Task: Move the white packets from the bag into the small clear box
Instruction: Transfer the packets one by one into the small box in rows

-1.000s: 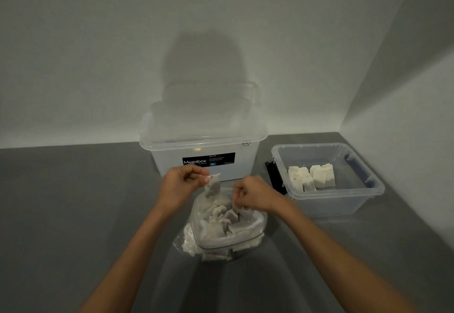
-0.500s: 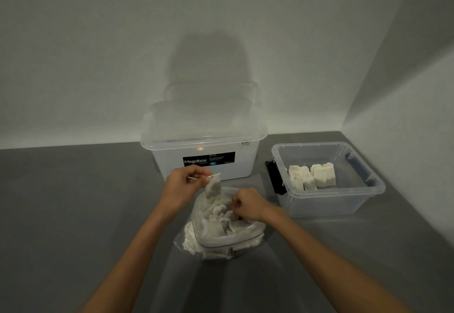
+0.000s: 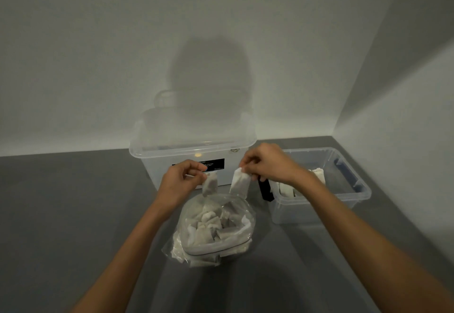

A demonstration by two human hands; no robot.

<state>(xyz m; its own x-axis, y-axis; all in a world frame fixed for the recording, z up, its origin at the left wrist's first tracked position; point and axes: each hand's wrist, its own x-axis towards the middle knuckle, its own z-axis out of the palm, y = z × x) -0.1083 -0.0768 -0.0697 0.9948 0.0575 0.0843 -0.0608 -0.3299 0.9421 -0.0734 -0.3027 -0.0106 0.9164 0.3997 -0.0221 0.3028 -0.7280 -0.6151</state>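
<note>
A white packet (image 3: pixel 210 186) is pinched by its top edge between the thumb and fingertips of the left hand (image 3: pixel 180 181), so that it hangs free just above the mouth of the bag (image 3: pixel 190 210). The bag is stood directly below both grips with its mouth spread wide, presumably so that packets can be lifted straight out. A heap of packets (image 3: pixel 211 219) is seen inside it. A second packet (image 3: pixel 240 185) is pinched the same way by the right hand (image 3: pixel 267 165) and dangles just right of the first. Behind both grips a large lidded tub (image 3: pixel 191 150) is set. The small clear box (image 3: pixel 319 209) is placed lidless, just right of the right-hand grip, which is judged to keep the carry short. Several stored packets (image 3: pixel 285 190) are already stood upright within it.
</note>
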